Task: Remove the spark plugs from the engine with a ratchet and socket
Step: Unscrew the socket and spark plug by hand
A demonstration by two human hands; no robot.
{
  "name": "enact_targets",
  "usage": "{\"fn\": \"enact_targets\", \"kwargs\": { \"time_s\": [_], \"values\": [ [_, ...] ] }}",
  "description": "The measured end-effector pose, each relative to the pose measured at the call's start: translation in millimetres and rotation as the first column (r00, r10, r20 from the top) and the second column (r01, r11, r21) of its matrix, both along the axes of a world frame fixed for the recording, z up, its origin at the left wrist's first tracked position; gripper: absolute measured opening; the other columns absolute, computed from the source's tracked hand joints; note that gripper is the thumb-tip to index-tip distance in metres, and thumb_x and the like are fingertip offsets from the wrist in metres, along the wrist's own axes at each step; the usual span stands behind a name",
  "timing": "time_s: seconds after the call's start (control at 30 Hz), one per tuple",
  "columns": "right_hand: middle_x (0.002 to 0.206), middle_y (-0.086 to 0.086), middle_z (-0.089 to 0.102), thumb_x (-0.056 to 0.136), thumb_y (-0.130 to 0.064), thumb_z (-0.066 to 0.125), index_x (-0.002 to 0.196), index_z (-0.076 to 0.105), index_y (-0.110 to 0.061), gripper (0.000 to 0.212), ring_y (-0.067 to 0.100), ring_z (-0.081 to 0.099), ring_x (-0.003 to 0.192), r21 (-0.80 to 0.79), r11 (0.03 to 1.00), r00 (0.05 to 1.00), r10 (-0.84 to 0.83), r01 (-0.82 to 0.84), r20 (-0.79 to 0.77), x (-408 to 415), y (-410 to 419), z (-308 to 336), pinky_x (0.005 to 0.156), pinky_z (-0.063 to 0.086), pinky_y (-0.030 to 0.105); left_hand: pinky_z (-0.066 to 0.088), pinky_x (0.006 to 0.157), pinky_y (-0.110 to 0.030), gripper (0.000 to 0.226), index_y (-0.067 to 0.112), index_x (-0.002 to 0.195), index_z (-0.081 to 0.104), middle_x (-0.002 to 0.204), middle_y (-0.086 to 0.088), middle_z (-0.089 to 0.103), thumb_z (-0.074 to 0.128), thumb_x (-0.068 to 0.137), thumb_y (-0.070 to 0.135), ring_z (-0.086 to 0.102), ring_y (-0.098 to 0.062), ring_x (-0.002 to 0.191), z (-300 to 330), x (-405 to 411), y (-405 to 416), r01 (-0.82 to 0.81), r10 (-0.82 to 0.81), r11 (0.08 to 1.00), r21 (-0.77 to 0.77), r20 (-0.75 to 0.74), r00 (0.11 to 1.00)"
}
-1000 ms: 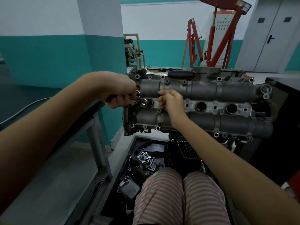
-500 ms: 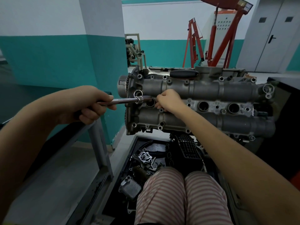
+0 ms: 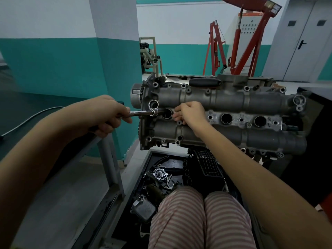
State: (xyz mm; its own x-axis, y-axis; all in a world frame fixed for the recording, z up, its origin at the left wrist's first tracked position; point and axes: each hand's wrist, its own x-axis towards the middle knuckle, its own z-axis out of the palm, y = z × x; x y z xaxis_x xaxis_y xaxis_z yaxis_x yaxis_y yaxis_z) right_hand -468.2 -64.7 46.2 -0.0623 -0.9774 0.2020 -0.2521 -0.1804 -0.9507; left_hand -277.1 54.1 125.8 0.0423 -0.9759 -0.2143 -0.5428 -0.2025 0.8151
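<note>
A grey engine head (image 3: 233,103) lies across the middle, with a row of round spark plug wells along its centre. My left hand (image 3: 106,114) grips the handle of a chrome ratchet (image 3: 142,113) that lies level, its head and socket beside the leftmost well (image 3: 167,113). My right hand (image 3: 190,112) rests on the head just right of that well, fingers curled at the well's rim; whether they hold anything is hidden. Two more wells (image 3: 226,118) (image 3: 260,121) show dark and open to the right.
Below the engine a black tray (image 3: 143,162) holds loose engine parts, a chain and an oil cooler (image 3: 143,209). My striped trousers fill the bottom middle. A grey metal frame (image 3: 109,159) stands at left. Red engine hoists (image 3: 239,42) stand behind, by a teal and white wall.
My left hand slid back along the ratchet from its head to the handle, and the ratchet now lies level out to the left. The right hand stays at the leftmost well.
</note>
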Motion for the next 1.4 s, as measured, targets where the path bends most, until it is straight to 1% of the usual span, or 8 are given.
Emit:
{"fn": "enact_targets", "kwargs": {
  "time_s": [0.33,0.57,0.77,1.0,1.13,1.2,1.3,1.4],
  "values": [
    [0.054,0.004,0.066,0.086,-0.010,0.039,0.068,0.064,-0.006,0.030,0.011,0.060,0.045,-0.059,0.997,0.993,-0.035,0.041,0.109,-4,-1,-5,0.038,0.039,0.017,0.020,0.029,-0.014,0.028,-0.001,0.083,0.063,0.035,0.005,0.029,0.047,0.096,0.019,0.021,-0.008,0.026,10,7,1,0.025,-0.019,0.999,-0.037,0.141,0.990],
    [0.054,0.007,0.065,0.085,-0.009,0.041,0.068,0.064,-0.002,0.030,0.009,0.057,0.040,-0.069,0.994,0.990,-0.075,0.084,0.122,2,-1,-6,0.035,0.036,0.014,0.020,0.030,-0.013,0.030,-0.003,0.086,0.064,0.038,0.005,0.027,0.046,0.096,0.019,0.020,-0.008,0.026,13,9,-5,0.097,-0.094,0.995,-0.019,0.111,0.989],
    [0.055,0.008,0.065,0.086,-0.009,0.041,0.069,0.064,0.000,0.030,0.009,0.056,0.040,-0.080,0.994,0.992,-0.066,0.075,0.109,2,-1,-6,0.035,0.035,0.014,0.021,0.032,-0.013,0.026,-0.006,0.086,0.063,0.034,0.005,0.028,0.047,0.094,0.013,0.021,-0.009,0.026,13,-2,-25,0.142,-0.132,0.989,-0.036,0.204,0.970],
    [0.054,0.010,0.062,0.086,-0.006,0.041,0.068,0.063,0.003,0.030,0.009,0.053,0.037,-0.106,0.992,0.991,-0.058,0.072,0.124,4,0,-6,0.035,0.033,0.014,0.021,0.032,-0.010,0.025,0.001,0.076,0.060,0.037,0.003,0.030,0.043,0.093,0.007,0.021,-0.008,0.026,50,-31,-49,0.212,-0.227,0.974,0.083,0.450,0.864],
    [0.055,0.011,0.062,0.086,-0.005,0.042,0.068,0.063,0.003,0.029,0.009,0.052,0.038,-0.127,0.989,0.991,-0.059,0.074,0.118,5,1,-7,0.036,0.034,0.014,0.020,0.033,-0.009,0.027,0.002,0.075,0.058,0.041,0.002,0.029,0.037,0.092,0.006,0.019,-0.008,0.027,61,-60,-61,0.225,-0.296,0.955,0.192,0.616,0.731],
    [0.055,0.011,0.062,0.086,-0.006,0.043,0.066,0.063,-0.001,0.029,0.010,0.053,0.039,-0.144,0.987,0.992,-0.061,0.077,0.111,5,1,-8,0.037,0.036,0.016,0.019,0.033,-0.010,0.028,0.003,0.074,0.054,0.040,0.002,0.027,0.033,0.092,0.005,0.019,-0.008,0.028,59,-69,-66,0.226,-0.342,0.939,0.258,0.651,0.678],
    [0.053,0.009,0.063,0.084,-0.006,0.045,0.063,0.063,-0.006,0.028,0.011,0.054,0.041,-0.187,0.977,0.993,-0.091,0.104,0.075,6,-1,-10,0.043,0.042,0.021,0.019,0.032,-0.009,0.028,-0.001,0.092,0.059,0.038,0.005,0.025,0.033,0.094,0.008,0.018,-0.006,0.026,60,-74,-69,0.181,-0.352,0.931,0.317,0.647,0.676],
    [0.051,0.005,0.062,0.083,-0.007,0.045,0.061,0.062,-0.011,0.028,0.010,0.055,0.042,-0.225,0.967,0.993,-0.119,0.122,0.026,7,-2,-13,0.048,0.044,0.024,0.018,0.034,-0.011,0.031,-0.004,0.102,0.060,0.043,0.003,0.025,0.034,0.093,0.009,0.019,-0.008,0.031,60,-73,-69,0.161,-0.313,0.947,0.279,0.677,0.666]
  ]
}}
